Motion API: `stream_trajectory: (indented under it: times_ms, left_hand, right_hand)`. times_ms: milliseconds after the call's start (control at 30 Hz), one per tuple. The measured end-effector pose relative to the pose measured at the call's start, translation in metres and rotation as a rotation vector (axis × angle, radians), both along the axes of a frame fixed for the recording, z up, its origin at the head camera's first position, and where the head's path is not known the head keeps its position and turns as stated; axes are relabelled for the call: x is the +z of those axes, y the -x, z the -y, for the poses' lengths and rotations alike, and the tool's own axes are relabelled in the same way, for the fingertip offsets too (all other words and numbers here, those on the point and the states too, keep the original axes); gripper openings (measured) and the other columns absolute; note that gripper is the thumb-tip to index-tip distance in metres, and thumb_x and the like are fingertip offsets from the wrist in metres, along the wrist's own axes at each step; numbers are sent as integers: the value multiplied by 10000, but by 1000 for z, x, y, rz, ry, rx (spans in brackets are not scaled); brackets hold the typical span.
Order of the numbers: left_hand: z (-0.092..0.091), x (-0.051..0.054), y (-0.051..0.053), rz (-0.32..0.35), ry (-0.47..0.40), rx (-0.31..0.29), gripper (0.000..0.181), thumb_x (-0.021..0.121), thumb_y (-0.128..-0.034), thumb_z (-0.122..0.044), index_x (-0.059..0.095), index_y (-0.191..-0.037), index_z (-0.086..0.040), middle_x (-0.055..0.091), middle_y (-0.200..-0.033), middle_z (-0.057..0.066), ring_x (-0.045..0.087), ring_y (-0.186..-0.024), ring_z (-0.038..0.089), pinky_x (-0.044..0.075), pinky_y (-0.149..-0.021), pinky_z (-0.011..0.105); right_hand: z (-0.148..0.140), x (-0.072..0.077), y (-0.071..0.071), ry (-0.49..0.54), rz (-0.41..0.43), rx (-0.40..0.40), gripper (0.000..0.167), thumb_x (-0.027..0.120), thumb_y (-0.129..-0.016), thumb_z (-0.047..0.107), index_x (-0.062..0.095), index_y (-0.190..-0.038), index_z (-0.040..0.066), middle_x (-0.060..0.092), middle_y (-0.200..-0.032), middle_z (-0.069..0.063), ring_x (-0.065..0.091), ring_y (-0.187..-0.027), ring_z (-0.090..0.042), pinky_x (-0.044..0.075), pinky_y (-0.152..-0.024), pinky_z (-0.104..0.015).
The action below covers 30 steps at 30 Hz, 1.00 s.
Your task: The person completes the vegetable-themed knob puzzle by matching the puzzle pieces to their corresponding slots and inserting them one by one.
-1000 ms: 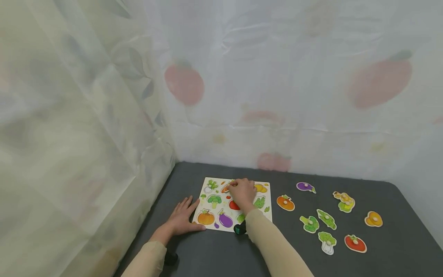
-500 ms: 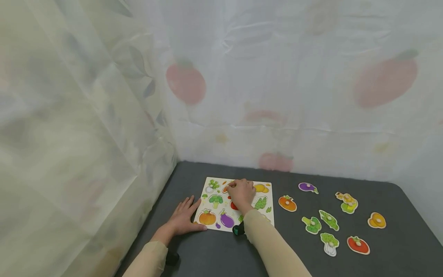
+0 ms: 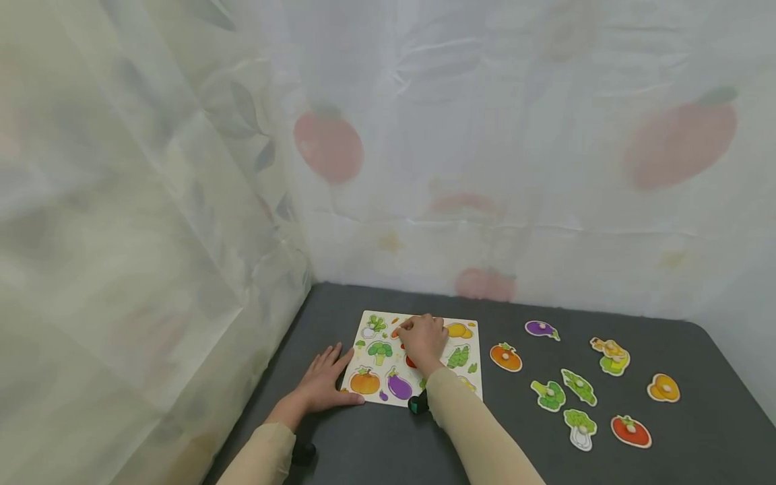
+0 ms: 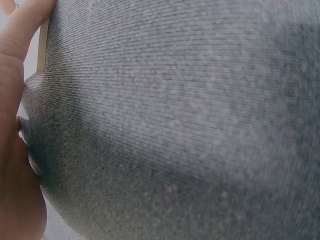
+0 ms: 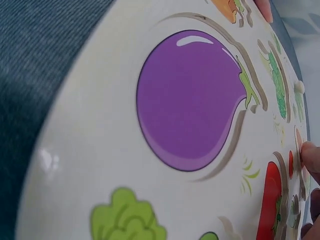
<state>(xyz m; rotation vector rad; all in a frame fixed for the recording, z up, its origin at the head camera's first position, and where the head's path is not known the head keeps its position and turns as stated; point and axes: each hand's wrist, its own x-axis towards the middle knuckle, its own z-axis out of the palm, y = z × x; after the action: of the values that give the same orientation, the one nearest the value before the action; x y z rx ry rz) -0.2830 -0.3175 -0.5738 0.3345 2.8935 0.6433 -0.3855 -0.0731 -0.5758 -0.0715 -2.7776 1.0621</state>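
A white vegetable puzzle board (image 3: 383, 364) lies on the dark table. My left hand (image 3: 321, 385) is spread at its left edge, fingers straight, the thumb along the near left corner; in the left wrist view the thumb (image 4: 17, 40) crosses the board's edge. At the board's far side my right hand (image 3: 424, 342) has curled fingers pinching at an orange carrot piece (image 3: 397, 333), mostly covered by the hand. In the right wrist view these fingers (image 5: 311, 157) reach down at the right edge. The eggplant recess (image 5: 192, 100) fills that view's middle. A round white knob (image 5: 299, 87) stands on the board beyond.
Right of the board lie several loose knobbed pieces: pumpkin (image 3: 506, 357), eggplant (image 3: 542, 329), broccoli (image 3: 548, 396), green pod-like piece (image 3: 578, 386), leafy white-stemmed vegetable (image 3: 580, 429), tomato (image 3: 631, 431), round yellow-orange piece (image 3: 663, 388), and an overlapping yellow pile (image 3: 612, 356). A printed curtain (image 3: 485, 168) hangs behind.
The head view has shifted slightly, moving everything a little rightward in it. Both hands keep nearly the same places on the board; the right fingers stay at the carrot piece.
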Motion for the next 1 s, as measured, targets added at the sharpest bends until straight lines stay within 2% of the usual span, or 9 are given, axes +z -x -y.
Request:
stream_trajectory:
  times_ms: [100,333,500,567,700,833,900,1000]
  left_hand:
    - [0,-1,0,5,1,8,1172,765,-724,-757,313,-1630,-167,186,-1683,180,115,-1546,405,75,-1226,592]
    - [0,3,0,17,-16,-10,1168,781,-733,-728,328,-1620,-118,204,-1663,234,135,-1527,450,88,-1209,637]
    - [2,-3,2,18,9,1,1171,744,-733,-773,292,-1638,-182,165,-1691,166,106,-1551,390,76,-1228,584]
    - [2,-5,2,10,11,3,1175,734,-727,-790,285,-1640,-201,156,-1696,151,96,-1556,375,71,-1232,571]
    - [1,-4,3,-16,-4,-17,1181,749,-730,-771,300,-1634,-158,182,-1679,202,120,-1540,422,89,-1217,611]
    - [1,-1,2,-21,-7,-33,1163,770,-744,-731,319,-1623,-117,202,-1660,246,144,-1521,463,105,-1203,640]
    - [2,-3,3,-1,6,-19,1166,754,-743,-751,301,-1633,-149,184,-1675,214,126,-1536,432,93,-1216,612]
    - [3,-4,4,22,-1,5,1174,762,-722,-764,306,-1634,-182,180,-1684,183,113,-1546,409,80,-1223,596]
  right_hand:
    - [0,0,0,-18,-1,-3,187,812,-872,378,722,-748,272,601,-990,-24,463,-1019,-323,350,-957,-541]
    - [-1,0,0,-42,-4,15,185,807,-878,378,734,-743,274,602,-992,-33,457,-1000,-318,349,-965,-542]
    - [-4,5,-3,-82,-32,70,184,791,-904,347,772,-731,286,612,-962,-19,469,-994,-320,357,-957,-540]
    - [-6,9,-4,-108,-42,88,149,788,-909,339,797,-772,282,612,-945,-13,476,-1000,-319,365,-940,-530]
    - [-10,13,-5,-133,-42,117,85,791,-910,327,836,-896,255,613,-942,-17,482,-1020,-318,368,-911,-518]
    - [-14,14,-4,-139,-29,164,117,779,-915,327,844,-978,254,625,-969,-28,475,-1023,-320,360,-875,-508]
    - [-17,13,-3,-144,-24,191,154,767,-920,333,837,-1031,253,634,-1006,-39,471,-1038,-323,360,-864,-505]
    - [-25,16,1,-108,-18,217,225,739,-937,322,811,-1132,237,649,-1118,-72,461,-1138,-355,359,-942,-533]
